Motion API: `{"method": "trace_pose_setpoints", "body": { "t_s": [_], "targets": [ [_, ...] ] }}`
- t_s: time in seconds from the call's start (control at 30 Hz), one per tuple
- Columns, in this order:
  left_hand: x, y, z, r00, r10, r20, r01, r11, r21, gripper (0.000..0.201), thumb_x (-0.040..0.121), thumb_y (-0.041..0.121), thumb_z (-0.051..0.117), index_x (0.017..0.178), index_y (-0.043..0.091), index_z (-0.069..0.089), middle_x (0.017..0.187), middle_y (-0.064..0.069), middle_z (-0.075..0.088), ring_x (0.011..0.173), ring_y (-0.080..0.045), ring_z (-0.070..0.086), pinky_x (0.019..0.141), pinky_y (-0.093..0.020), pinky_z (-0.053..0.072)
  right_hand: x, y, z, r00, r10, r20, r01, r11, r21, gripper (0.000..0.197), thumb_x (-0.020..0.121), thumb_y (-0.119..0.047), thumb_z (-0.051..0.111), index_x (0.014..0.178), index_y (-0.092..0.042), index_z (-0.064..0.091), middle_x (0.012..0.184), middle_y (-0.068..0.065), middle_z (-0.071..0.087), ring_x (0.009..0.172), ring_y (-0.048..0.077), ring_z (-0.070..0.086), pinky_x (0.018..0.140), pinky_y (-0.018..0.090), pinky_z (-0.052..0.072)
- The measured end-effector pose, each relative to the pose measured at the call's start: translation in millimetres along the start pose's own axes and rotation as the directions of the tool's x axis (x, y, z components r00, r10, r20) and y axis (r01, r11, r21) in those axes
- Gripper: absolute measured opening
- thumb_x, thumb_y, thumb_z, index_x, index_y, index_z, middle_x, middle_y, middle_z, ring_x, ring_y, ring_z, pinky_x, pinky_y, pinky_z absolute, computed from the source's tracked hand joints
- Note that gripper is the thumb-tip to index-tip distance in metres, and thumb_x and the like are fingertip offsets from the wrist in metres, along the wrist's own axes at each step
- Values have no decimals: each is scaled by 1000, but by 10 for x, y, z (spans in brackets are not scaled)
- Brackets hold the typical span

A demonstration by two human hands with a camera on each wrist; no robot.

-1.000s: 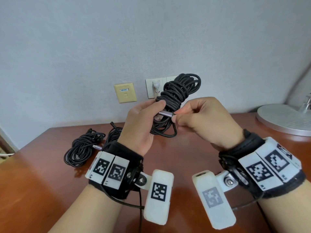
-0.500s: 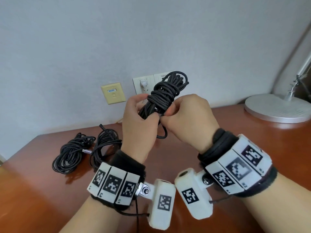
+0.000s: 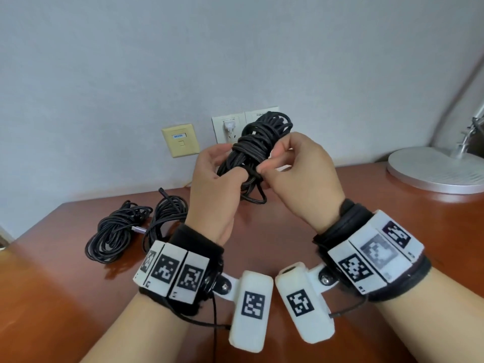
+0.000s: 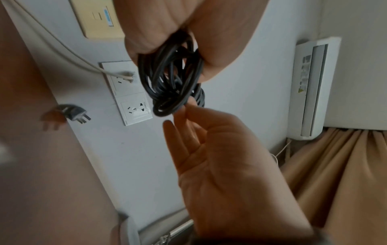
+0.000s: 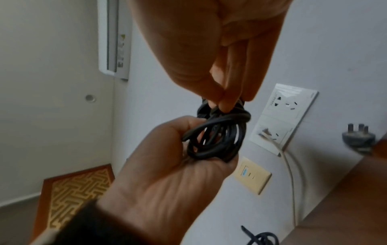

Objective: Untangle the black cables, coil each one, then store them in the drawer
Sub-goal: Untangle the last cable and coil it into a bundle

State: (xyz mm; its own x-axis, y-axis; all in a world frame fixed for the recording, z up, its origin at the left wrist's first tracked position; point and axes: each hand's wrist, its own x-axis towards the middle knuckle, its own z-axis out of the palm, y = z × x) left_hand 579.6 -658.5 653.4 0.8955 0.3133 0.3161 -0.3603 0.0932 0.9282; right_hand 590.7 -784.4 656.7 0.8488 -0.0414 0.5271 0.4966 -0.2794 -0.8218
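A black cable coil [image 3: 251, 150], bound round its middle by turns of its own cable, is held upright in the air above the brown table [image 3: 288, 226]. My left hand [image 3: 230, 166] grips its lower half, thumb across the strands. My right hand [image 3: 272, 161] pinches the strands at the wrap from the right. The left wrist view has the coil [image 4: 169, 79] with my left fingertips [image 4: 184, 112] at its lower loop. In the right wrist view the coil [image 5: 217, 137] lies in my right hand's [image 5: 188, 140] curled fingers. No drawer is in view.
Two more coiled black cables [image 3: 115, 234] [image 3: 165, 216] lie on the table at the left. A round grey lamp base [image 3: 432, 169] stands at the right. White wall sockets [image 3: 230, 127] and a beige plate [image 3: 180, 140] are behind the hands.
A second ago my right hand pinched the cable's silver plug end beside the coil; that end no longer shows. Both hands have closed in on the wrap at the coil's middle.
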Motion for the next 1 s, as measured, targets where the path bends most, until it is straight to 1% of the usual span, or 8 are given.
{"method": "trace_pose_setpoints", "body": {
  "t_s": [0.1,0.2,0.3,0.43,0.53,0.67,0.83,1.0],
  "targets": [
    [33,21,-19,999,-41,-22,39,996,-75,44,74,-10,54,115,6,54,109,-13,66,94,-24,66,85,-45,55,-3,42,48,1000,-6,11,6,1000,-13,25,74,-13,73,83,-23,52,87,-6,65,75,15,66,67,20,50],
    [25,51,-24,998,-41,-40,37,996,-84,46,69,-6,55,113,7,53,105,-12,65,90,-23,65,81,-42,54,-4,81,86,994,105,40,-108,991,83,34,73,-21,80,92,-21,53,98,-4,62,85,26,67,79,39,56],
    [-7,66,1,998,-45,-35,42,995,-90,46,63,1,55,109,8,55,107,-15,65,92,-26,65,85,-47,55,-4,126,107,960,266,92,-277,950,147,51,73,-27,82,111,-20,49,110,-1,59,94,25,67,84,41,57],
    [-64,1,35,997,-74,38,76,996,-47,35,80,-8,54,111,7,52,114,-19,61,87,-33,67,69,-49,59,36,136,63,823,436,365,-568,664,487,58,80,-17,79,127,-3,49,110,14,68,84,21,70,70,34,59],
    [-124,-73,91,995,-80,56,79,997,24,39,73,2,57,110,13,54,115,-16,62,102,-34,66,80,-54,58,15,170,61,865,390,317,-498,748,439,34,82,-14,76,107,6,64,87,17,72,70,21,68,65,35,59],
    [-107,-41,102,984,-168,50,171,984,-49,39,84,-15,47,119,0,51,114,-23,62,93,-35,67,76,-58,58,18,198,60,932,307,195,-349,905,243,23,80,-25,78,87,-5,69,77,6,74,67,14,70,64,29,57],
    [-9,-7,18,985,-170,-12,169,985,-35,42,82,-15,45,122,-2,51,116,-25,61,94,-34,67,71,-46,60,56,104,42,812,392,431,-559,734,385,22,90,-2,60,110,5,64,107,21,71,104,34,68,90,44,56],
    [-113,-98,88,997,-79,0,79,987,140,33,75,2,52,102,21,52,110,-12,61,102,-33,64,86,-58,55,-1,135,88,820,458,345,-572,682,455,14,83,-4,71,94,3,66,98,25,71,80,28,69,83,47,58]
  ]
}}
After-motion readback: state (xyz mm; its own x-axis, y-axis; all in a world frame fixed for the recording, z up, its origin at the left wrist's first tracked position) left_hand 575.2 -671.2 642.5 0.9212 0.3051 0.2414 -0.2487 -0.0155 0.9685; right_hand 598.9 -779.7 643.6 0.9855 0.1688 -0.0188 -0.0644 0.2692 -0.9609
